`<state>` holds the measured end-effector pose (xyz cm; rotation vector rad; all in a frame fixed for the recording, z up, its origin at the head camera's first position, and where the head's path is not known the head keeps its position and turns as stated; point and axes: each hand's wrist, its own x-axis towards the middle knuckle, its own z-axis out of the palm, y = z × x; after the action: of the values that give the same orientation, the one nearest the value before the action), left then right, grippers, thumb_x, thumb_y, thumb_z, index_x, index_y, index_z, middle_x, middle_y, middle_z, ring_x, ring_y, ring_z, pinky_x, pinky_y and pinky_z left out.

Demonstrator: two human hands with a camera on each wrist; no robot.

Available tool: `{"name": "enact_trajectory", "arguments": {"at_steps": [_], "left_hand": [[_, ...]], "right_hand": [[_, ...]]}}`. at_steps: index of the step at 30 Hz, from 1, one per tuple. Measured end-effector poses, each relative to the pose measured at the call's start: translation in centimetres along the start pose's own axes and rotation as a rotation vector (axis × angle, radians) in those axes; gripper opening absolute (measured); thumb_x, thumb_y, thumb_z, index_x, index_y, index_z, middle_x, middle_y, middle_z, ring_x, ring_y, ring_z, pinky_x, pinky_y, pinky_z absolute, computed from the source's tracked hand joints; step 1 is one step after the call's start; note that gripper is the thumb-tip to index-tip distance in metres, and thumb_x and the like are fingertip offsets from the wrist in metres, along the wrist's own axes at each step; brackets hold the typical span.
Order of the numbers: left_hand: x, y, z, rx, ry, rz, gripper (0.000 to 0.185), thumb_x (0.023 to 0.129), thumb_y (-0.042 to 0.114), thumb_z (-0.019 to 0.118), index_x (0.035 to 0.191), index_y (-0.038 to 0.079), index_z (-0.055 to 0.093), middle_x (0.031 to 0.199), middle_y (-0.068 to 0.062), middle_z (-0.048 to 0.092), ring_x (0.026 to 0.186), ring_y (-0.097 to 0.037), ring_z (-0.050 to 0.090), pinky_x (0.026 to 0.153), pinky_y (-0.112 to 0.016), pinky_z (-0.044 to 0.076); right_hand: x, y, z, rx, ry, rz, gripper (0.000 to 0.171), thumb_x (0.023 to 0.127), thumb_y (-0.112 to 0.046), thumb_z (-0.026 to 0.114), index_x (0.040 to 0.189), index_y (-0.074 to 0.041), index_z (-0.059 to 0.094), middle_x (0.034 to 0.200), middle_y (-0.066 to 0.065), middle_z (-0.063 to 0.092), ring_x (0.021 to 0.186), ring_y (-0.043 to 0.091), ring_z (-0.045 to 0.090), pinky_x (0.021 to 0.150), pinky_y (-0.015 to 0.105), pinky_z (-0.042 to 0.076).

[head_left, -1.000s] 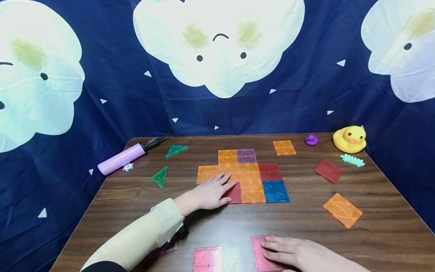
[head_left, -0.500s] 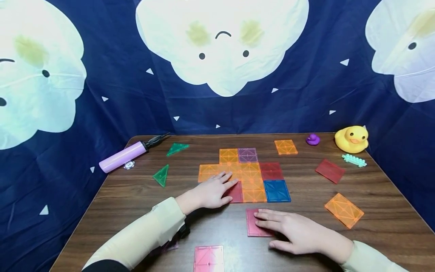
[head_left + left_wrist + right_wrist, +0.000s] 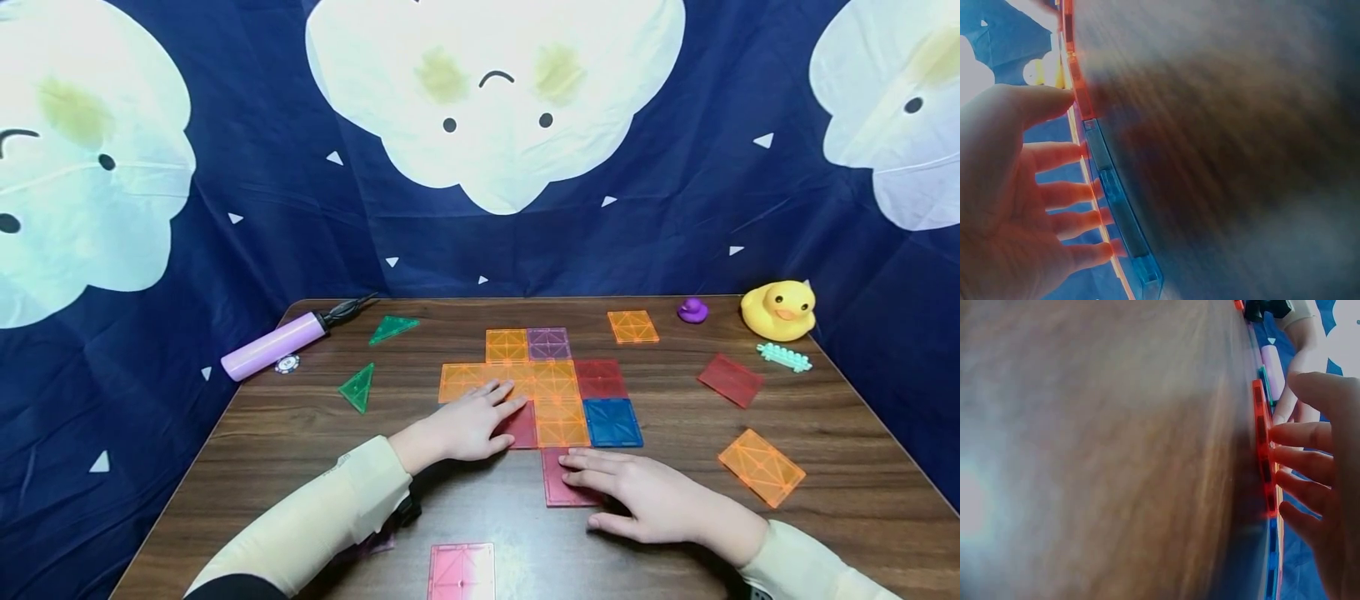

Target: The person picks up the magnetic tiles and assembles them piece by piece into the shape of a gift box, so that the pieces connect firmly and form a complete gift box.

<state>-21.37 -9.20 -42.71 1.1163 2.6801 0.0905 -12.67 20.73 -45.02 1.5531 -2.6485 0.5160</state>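
Pink tile (image 3: 556,486) under right grip (image 3: 643,498)

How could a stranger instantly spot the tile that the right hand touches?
On the brown table, find the orange-centred patch of flat tiles. Just in front lies a reddish-pink tile, partly covered by the right hand. Unlike its neighbours, it juts out alone from the patch's near side.

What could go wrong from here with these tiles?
The pinkish-red tile under the right hand lies at, or just short of, an orange tile; pushed too hard, it might knock that orange tile out of line. The left hand lies over part of the red tile beside it; if that hand slides, it may drag the red tile away.
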Motion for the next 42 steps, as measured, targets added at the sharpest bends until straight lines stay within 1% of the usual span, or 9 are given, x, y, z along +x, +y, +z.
{"name": "enact_trajectory", "arguments": {"at_steps": [3,5,11,17,21,26,29,35,42], "left_hand": [[0.0,0.1,-0.1,-0.003,-0.003,0.0,0.065,0.105,0.043,0.053,0.161,0.016,0.034,0.165,-0.016,0.026,0.152,-0.036,0.023,0.119,-0.051,0.027],[0.0,0.1,-0.1,-0.004,-0.004,0.0,0.065,0.105,0.043,0.052,0.161,0.017,0.033,0.166,-0.016,0.025,0.152,-0.036,0.022,0.119,-0.051,0.026],[0.1,0.1,0.0,-0.005,-0.003,0.002,0.066,0.105,0.044,0.051,0.162,0.017,0.032,0.167,-0.015,0.022,0.152,-0.036,0.02,0.119,-0.052,0.026],[0.3,0.0,0.0,0.013,0.003,0.016,0.065,0.105,0.044,0.052,0.162,0.017,0.033,0.166,-0.015,0.023,0.152,-0.037,0.021,0.119,-0.052,0.027],[0.3,-0.1,0.0,0.026,-0.003,0.012,0.066,0.105,0.044,0.052,0.162,0.018,0.033,0.166,-0.014,0.024,0.152,-0.036,0.022,0.119,-0.052,0.027],[0.2,-0.1,0.1,0.023,-0.011,0.007,0.066,0.105,0.045,0.052,0.162,0.018,0.032,0.166,-0.015,0.024,0.152,-0.036,0.022,0.119,-0.052,0.027],[0.2,-0.2,0.1,0.025,-0.009,0.006,0.066,0.105,0.045,0.052,0.162,0.017,0.032,0.166,-0.015,0.024,0.152,-0.036,0.022,0.119,-0.051,0.026],[0.2,-0.1,0.0,0.021,-0.009,0.002,0.065,0.105,0.044,0.051,0.162,0.017,0.032,0.166,-0.015,0.024,0.152,-0.036,0.022,0.119,-0.051,0.026],[0.1,-0.1,0.1,0.017,-0.006,0.005,0.065,0.105,0.044,0.051,0.162,0.017,0.033,0.166,-0.015,0.024,0.152,-0.036,0.022,0.119,-0.052,0.027]], "right_hand": [[0.3,-0.5,0.1,-0.027,0.012,-0.014,0.05,0.1,-0.041,0.064,0.142,-0.013,0.061,0.149,0.005,0.054,0.137,0.024,0.05,0.103,0.047,0.049],[0.7,-1.0,0.3,-0.042,0.022,-0.054,0.05,0.1,-0.039,0.064,0.142,-0.012,0.06,0.149,0.006,0.054,0.137,0.022,0.05,0.103,0.045,0.049],[2.7,-3.8,1.1,-0.059,0.015,-0.262,0.047,0.103,-0.032,0.061,0.145,-0.011,0.056,0.148,0.006,0.054,0.14,0.018,0.046,0.109,0.037,0.043],[4.7,-6.8,2.2,-0.142,-0.06,-0.41,0.046,0.108,-0.036,0.049,0.148,-0.014,0.053,0.15,0.002,0.051,0.141,0.014,0.042,0.115,0.026,0.033],[6.0,-8.3,3.1,-0.163,-0.154,-0.482,0.048,0.111,-0.037,0.042,0.153,-0.014,0.048,0.154,0.0,0.047,0.145,0.011,0.037,0.117,0.02,0.022],[6.7,-9.1,4.1,-0.041,-0.323,-0.443,0.055,0.112,-0.038,0.039,0.161,-0.017,0.031,0.163,-0.006,0.033,0.148,0.001,0.022,0.114,0.014,0.019],[6.9,-9.1,4.1,-0.013,-0.37,-0.43,0.056,0.111,-0.04,0.038,0.163,-0.019,0.027,0.164,-0.008,0.03,0.148,-0.003,0.018,0.114,0.014,0.02],[7.0,-8.7,3.2,-0.19,-0.279,-0.505,0.051,0.112,-0.037,0.037,0.157,-0.013,0.041,0.161,-0.001,0.039,0.15,0.009,0.026,0.118,0.018,0.014],[6.7,-6.7,2.8,-0.156,-0.194,-0.407,0.048,0.11,-0.036,0.04,0.151,-0.011,0.05,0.157,0.002,0.045,0.146,0.014,0.036,0.118,0.025,0.025]]}}
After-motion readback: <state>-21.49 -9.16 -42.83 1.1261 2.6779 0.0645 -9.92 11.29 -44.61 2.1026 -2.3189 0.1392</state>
